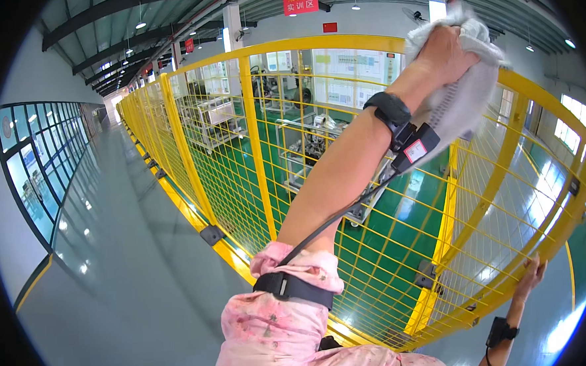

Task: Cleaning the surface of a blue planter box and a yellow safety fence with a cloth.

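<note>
Ideally, the left hand (442, 56), fingers clamped on the white cloth (464, 91), is pressing it flat along the far top rail of the yellow fence (339, 43), while the right hand (531, 276), fingers together, is bracing the mesh on the right.

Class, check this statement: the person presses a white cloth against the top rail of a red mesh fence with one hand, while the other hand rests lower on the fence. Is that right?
Not quite. The head view shows the fence is yellow, not red. The rest holds: the left hand presses the white cloth at the top rail, and the right hand rests lower on the fence.

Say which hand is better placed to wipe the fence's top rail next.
Left. The left hand holds the white cloth at the yellow top rail; the right hand rests low on the fence mesh, without a cloth.
</note>
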`<state>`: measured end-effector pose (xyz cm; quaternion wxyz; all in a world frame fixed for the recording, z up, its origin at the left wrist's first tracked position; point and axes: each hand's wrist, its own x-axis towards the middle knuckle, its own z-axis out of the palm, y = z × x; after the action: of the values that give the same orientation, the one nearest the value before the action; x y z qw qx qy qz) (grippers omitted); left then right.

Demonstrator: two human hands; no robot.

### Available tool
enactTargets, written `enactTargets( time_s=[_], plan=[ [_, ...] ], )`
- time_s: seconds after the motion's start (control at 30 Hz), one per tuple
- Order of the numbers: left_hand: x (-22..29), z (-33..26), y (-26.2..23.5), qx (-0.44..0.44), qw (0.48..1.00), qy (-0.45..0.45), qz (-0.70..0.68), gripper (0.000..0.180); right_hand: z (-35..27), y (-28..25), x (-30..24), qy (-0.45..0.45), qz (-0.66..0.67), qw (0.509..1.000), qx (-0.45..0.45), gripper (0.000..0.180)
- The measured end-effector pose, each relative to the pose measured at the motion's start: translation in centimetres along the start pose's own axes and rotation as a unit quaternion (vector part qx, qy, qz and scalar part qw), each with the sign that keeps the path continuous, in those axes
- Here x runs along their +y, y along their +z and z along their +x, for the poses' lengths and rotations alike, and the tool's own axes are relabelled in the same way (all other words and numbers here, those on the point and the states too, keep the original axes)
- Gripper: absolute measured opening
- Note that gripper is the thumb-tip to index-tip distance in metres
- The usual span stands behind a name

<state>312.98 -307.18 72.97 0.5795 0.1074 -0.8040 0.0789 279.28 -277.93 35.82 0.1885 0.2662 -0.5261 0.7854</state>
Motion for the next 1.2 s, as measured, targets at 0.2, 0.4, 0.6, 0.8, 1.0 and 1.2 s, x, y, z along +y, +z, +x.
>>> enactTargets(
  time_s=[0.2,0.4,0.6,0.8,1.0,1.2],
  plan=[
    [-15.9,0.6,-3.0,0.032,0.998,0.045,-0.003,0.046,1.2,-3.0,0.6,0.037,-0.061,0.996,0.050,0.023],
    [-38.4,-2.9,-13.9,0.075,0.955,-0.196,0.210,0.061,4.3,-8.3,5.1,-0.118,-0.058,0.991,0.032,0.030],
    [-43.9,-7.4,-16.8,0.173,0.909,-0.282,0.253,0.054,4.0,-10.4,4.1,-0.289,-0.231,0.924,-0.092,0.041],
    [-46.0,-17.8,-16.2,0.202,0.908,-0.342,0.135,0.035,3.6,-8.8,3.6,-0.210,-0.313,0.926,-0.028,0.041],
    [-41.6,-28.5,-11.6,0.178,0.884,-0.304,0.307,0.025,4.2,-7.9,3.1,-0.212,-0.363,0.907,-0.034,0.041],
    [-32.4,-40.6,-5.7,0.036,0.884,-0.411,0.220,0.024,4.0,-7.2,2.7,-0.228,-0.392,0.890,-0.047,0.042]
  ],
)
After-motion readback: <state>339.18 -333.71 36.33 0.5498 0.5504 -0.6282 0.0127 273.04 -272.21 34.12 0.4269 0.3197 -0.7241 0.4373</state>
